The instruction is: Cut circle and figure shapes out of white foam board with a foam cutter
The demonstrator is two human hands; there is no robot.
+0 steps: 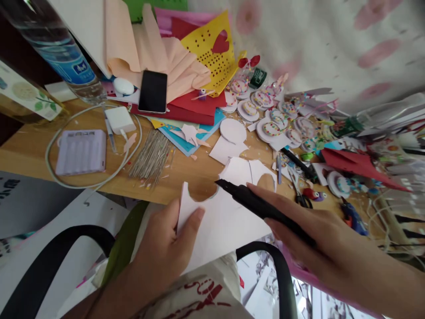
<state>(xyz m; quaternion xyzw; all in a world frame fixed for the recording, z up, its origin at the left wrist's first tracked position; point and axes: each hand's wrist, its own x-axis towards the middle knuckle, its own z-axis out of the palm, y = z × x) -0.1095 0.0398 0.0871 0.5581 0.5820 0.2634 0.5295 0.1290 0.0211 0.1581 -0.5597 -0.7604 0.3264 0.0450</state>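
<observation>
My left hand pinches the near left edge of a white foam sheet that has a round cut-out at its top. My right hand is wrapped round a black cutting tool, whose tip rests at the sheet's top edge beside the cut-out. The sheet hangs over the front edge of the wooden table, above a white bag with black handles.
White foam circles and offcuts lie behind the sheet. A phone, purple power bank, white cable, bundle of wires, coloured paper stack, decorated discs, scissors and a water bottle crowd the table.
</observation>
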